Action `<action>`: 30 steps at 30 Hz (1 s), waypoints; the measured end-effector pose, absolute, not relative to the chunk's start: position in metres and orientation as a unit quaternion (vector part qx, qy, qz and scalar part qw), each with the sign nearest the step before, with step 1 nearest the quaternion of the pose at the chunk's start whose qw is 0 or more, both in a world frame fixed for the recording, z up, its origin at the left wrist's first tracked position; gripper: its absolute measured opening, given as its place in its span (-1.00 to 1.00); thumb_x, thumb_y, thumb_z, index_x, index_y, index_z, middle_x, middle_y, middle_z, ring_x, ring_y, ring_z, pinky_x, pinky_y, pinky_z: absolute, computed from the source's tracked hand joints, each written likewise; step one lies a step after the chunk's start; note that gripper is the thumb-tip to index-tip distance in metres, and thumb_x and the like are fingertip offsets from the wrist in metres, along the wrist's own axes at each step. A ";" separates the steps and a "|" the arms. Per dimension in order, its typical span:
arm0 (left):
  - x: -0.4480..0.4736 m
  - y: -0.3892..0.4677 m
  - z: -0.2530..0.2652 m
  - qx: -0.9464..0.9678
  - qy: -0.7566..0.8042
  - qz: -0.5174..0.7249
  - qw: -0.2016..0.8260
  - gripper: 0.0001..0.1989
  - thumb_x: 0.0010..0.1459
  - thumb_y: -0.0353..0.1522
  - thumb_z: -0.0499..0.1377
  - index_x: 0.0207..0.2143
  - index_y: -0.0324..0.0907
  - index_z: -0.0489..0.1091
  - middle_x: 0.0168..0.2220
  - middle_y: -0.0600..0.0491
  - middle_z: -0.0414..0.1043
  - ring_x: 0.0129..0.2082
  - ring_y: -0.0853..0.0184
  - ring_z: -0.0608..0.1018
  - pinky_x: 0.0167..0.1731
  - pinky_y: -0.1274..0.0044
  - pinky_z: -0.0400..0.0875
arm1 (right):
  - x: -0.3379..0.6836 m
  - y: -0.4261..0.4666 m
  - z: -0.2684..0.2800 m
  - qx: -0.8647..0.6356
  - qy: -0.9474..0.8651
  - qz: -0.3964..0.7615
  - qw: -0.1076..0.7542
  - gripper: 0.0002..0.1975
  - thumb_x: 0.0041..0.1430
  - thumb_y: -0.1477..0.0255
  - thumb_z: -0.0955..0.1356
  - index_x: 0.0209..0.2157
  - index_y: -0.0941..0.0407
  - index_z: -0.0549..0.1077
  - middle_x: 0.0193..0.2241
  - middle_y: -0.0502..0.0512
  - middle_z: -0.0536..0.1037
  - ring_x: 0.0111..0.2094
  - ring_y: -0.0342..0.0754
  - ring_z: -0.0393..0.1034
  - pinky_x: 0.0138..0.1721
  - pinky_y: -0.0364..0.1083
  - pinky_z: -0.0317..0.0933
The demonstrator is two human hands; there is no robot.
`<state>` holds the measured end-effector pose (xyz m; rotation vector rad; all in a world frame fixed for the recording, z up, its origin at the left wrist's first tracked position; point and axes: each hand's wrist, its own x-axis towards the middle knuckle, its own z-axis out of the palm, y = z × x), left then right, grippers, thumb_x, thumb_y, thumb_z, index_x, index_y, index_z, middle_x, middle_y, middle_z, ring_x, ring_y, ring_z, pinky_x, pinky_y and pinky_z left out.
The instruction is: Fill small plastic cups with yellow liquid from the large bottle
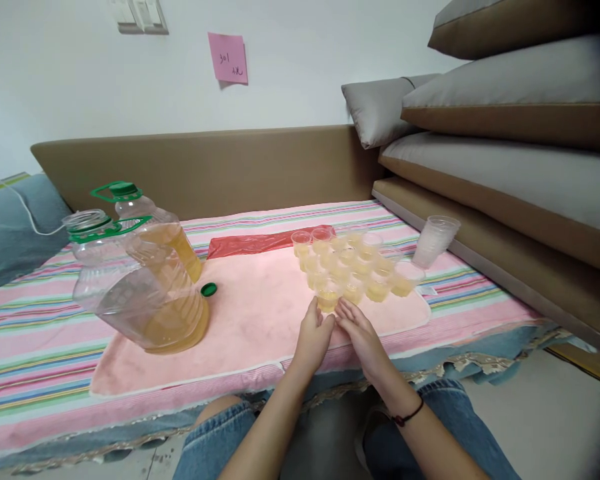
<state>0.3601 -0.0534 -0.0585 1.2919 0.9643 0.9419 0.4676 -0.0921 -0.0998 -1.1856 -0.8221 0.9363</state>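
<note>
Several clear plastic cups of pale yellow liquid stand close together in rows on a pink mat [250,313]. At the near-left corner of the group, both my hands cup the front plastic cup [329,293] from its near side. My left hand [314,333] has its fingers at the cup's left side. Against the right side are the fingers of my right hand [357,330]. The cup stands upright among its neighbours, and its lower part is partly hidden by my fingers. A stack of nested plastic cups [435,241] leans slightly beyond the group on the right.
At left stand an uncapped large plastic jug [175,320] and a capped jug [180,247], both with yellow liquid. A green cap [209,289] lies beside them. A red plastic bag [260,243] lies behind the mat. Stacked cushions [505,153] rise at right.
</note>
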 end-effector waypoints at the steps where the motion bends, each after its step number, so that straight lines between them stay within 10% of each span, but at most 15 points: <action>1: 0.360 -0.053 -0.060 0.550 0.421 0.405 0.597 -0.39 0.04 -0.40 0.17 0.18 -0.27 0.24 0.28 -0.24 0.25 0.29 0.08 0.32 0.28 0.25 0.18 | 0.468 -0.092 -0.099 -0.522 -0.362 0.413 0.652 -0.36 0.01 0.21 0.41 0.15 0.06 0.36 0.23 0.23 0.28 0.26 0.20 0.15 0.28 0.22 0.07; 9: 0.349 -0.049 -0.056 0.537 0.437 0.436 0.575 -0.42 0.00 -0.34 0.22 0.12 -0.26 0.29 0.27 -0.29 0.23 0.22 0.04 0.40 0.20 0.25 0.29 | 0.475 -0.105 -0.084 -0.538 -0.370 0.385 0.652 -0.54 -0.06 0.21 0.46 -0.09 0.07 0.46 0.02 0.27 0.50 0.09 0.24 0.37 0.12 0.23 0.25; 14: 0.331 -0.043 -0.042 0.554 0.413 0.469 0.551 -0.46 -0.04 -0.32 0.23 0.05 -0.20 0.30 -0.09 -0.10 0.49 -0.26 0.30 0.58 -0.11 0.35 0.49 | 0.503 -0.127 -0.050 -0.537 -0.384 0.323 0.678 -0.71 -0.02 0.22 0.44 -0.29 0.11 0.51 -0.22 0.19 0.59 -0.19 0.15 0.51 -0.10 0.10 0.40; 26: 0.305 -0.038 -0.028 0.605 0.417 0.460 0.498 -0.62 -0.16 -0.20 0.35 -0.25 -0.17 0.52 -0.37 0.10 0.44 -0.50 0.43 0.46 -0.43 0.55 0.43 | 0.691 -0.077 -0.050 -0.642 -0.214 0.067 0.733 -0.40 -0.10 0.24 0.49 -0.03 0.14 0.32 0.08 0.31 0.38 0.10 0.19 0.30 0.08 0.12 0.25; 30: 0.298 -0.033 -0.030 0.603 0.415 0.470 0.493 -0.62 -0.15 -0.20 0.37 -0.24 -0.15 0.53 -0.39 0.11 0.40 -0.57 0.46 0.41 -0.51 0.56 0.41 | 0.726 -0.038 -0.080 -0.685 -0.199 0.062 0.698 -0.49 0.16 0.28 0.47 0.06 0.18 0.33 0.08 0.28 0.37 0.09 0.19 0.30 0.10 0.18 0.22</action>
